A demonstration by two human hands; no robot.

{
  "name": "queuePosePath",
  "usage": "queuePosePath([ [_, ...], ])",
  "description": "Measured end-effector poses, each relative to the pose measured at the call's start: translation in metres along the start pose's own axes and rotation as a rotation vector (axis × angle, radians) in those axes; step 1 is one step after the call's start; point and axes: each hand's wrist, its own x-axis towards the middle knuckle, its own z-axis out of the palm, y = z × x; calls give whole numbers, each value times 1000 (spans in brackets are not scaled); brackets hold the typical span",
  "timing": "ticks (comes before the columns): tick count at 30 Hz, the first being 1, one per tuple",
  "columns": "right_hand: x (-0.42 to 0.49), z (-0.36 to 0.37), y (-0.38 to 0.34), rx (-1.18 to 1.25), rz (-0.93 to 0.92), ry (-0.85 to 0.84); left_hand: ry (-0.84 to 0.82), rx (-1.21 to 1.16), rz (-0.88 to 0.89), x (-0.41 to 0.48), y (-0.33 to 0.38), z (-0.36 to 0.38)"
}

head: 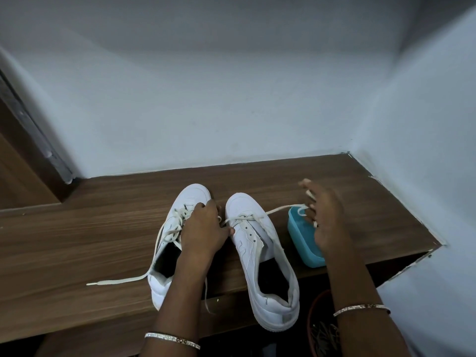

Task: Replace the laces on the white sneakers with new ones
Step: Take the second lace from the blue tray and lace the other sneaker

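Note:
Two white sneakers stand side by side on a wooden table [77, 235], toes pointing away. The left sneaker [167, 243] still has its cream lace, with one loose end [116, 280] trailing left over the table. The right sneaker [265, 274] has a lace only through its front eyelets. My left hand [203, 230] rests between the shoes and pinches the lace at the right sneaker's inner side. My right hand [327, 217] is raised to the right and holds the other lace end [283, 208], which is stretched taut from the shoe.
A blue plastic box [301, 238] sits right of the right sneaker, partly behind my right hand. Grey walls close off the table at the back and right. A round basket [319, 328] shows below the table's front edge. Both wrists carry bangles.

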Motion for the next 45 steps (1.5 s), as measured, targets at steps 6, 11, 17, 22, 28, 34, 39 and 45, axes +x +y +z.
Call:
queuePosePath([
  [6,-5,20,22,-867,-348,-335,-5,17,13,1,-1,1],
  [11,-7,29,25,-1069,-409,-314,-3,19,23,1,-3,2],
  [17,-2,22,22,-815,-421,-12,-6,32,28,2,-3,3],
  [22,4,11,10,-503,-343,266,-8,26,20,2,-4,3],
  [28,2,12,9,-20,-65,117,-41,19,45,3,-3,4],
  [34,-6,16,0,208,1,-62,-85,-130,73,3,0,6],
  [39,-8,22,9,-111,-117,-50,-129,-125,71,5,-1,10],
  [45,-10,25,16,-532,-234,-173,-241,-260,1,0,8,1],
])
